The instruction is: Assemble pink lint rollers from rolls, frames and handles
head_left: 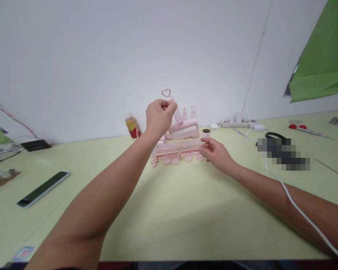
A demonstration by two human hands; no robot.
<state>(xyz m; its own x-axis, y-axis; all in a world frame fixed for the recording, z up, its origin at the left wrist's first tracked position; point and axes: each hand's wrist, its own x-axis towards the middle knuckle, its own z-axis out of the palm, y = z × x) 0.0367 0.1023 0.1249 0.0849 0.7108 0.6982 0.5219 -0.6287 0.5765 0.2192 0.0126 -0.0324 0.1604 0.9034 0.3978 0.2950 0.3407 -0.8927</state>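
My left hand [160, 117] is raised over a pale pink toy train [169, 156]. Its thumb and fingers pinch a pink heart-topped piece [169, 99], whose heart-shaped loop points up. Below the fingers, a slim pinkish tube [178, 116] slants downward; whether it joins the held piece I cannot tell. Toy wheels line the train's near side, and pink rolls lie stacked behind it. My right hand [217, 154] is at the train's right end, fingers loosely bent and apart. Whether its fingertips touch the train is unclear.
Behind my right hand stands a small cup [206, 134]. A red and yellow packet [133, 126] leans by the wall. On the left lies a phone [43, 189]; at the right, a power strip [239, 123], a white cable [295, 208] across my forearm, and a red-handled tool [298, 127].
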